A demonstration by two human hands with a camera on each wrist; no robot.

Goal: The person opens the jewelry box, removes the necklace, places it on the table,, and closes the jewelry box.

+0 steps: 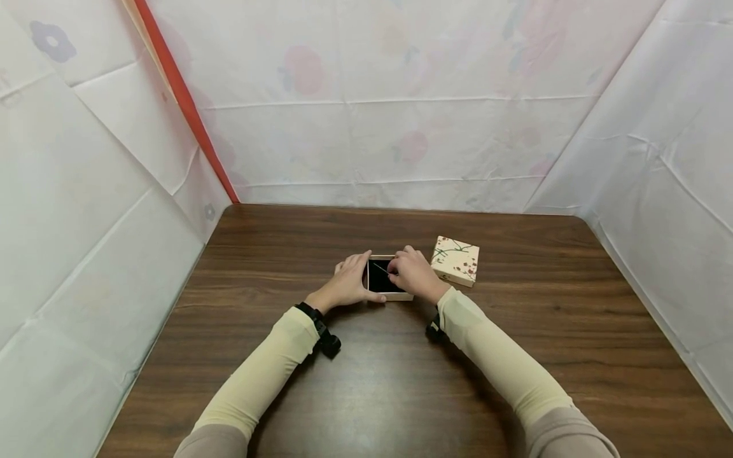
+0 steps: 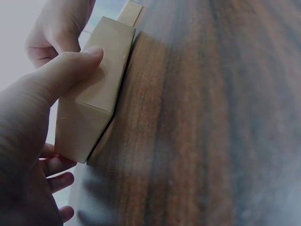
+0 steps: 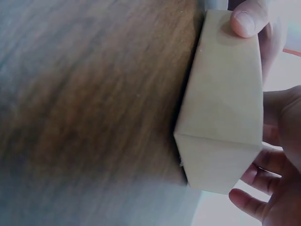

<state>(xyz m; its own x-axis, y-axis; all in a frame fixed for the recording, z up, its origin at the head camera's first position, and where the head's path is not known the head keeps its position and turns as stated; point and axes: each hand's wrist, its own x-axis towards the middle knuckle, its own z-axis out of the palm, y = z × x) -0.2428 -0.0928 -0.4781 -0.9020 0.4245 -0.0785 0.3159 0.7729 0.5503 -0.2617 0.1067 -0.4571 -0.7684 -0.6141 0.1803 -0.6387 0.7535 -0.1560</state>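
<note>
A small cream box (image 1: 399, 297) without its lid sits on the table, its inside lined in black (image 1: 377, 282). My left hand (image 1: 347, 282) holds the box at its left end, thumb on the near wall (image 2: 109, 61) and fingers round toward the far side. Over the box's right half, my right hand (image 1: 416, 273) pinches a thin, pale, straight strand (image 1: 380, 268) that slants across the black lining; I cannot tell what kind of thing it is. In the right wrist view, the box's plain side (image 3: 225, 84) hides the strand, and the right fingers (image 3: 254, 205) show beyond it.
The matching lid (image 1: 455, 259), printed with red blossoms and dark branches, lies just right of the box, close to my right hand. The brown wood-grain table (image 1: 355, 381) ends at pale patterned cloth walls (image 1: 366, 127) behind and at both sides.
</note>
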